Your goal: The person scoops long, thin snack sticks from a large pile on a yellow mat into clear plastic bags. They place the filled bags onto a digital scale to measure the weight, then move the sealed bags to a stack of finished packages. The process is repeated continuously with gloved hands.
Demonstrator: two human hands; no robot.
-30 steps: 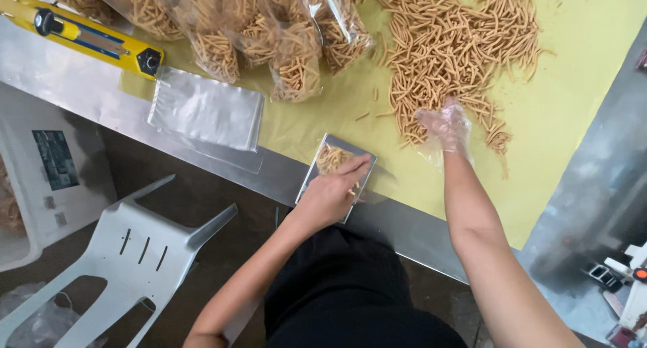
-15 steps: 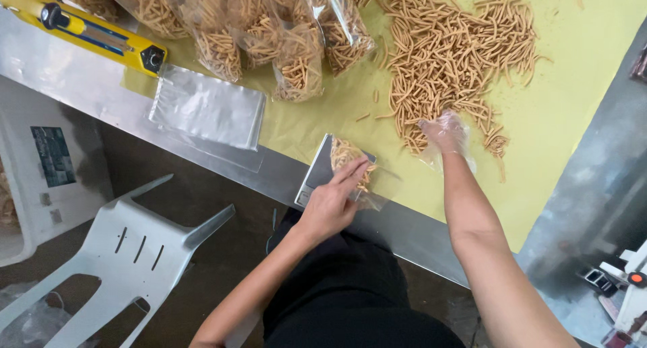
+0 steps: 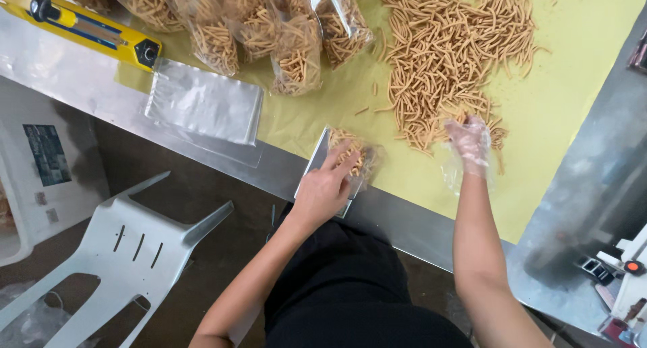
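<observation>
Two hands at the desk's near edge, one small clear bag (image 3: pixel 350 161) part filled.
Our left hand (image 3: pixel 322 190) pinches the bag; our gloved right hand (image 3: pixel 467 140) cups snack sticks (image 3: pixel 448 58) from the pile on the yellow sheet (image 3: pixel 573 112). Risk: bag mouth sags, sticks spill over the edge.

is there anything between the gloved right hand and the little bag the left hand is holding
Nothing visible. Only bare yellow sheet lies between the right hand, resting at the near edge of the loose snack stick pile, and the small clear bag held by the left hand. The filled bags lie farther back.
</observation>
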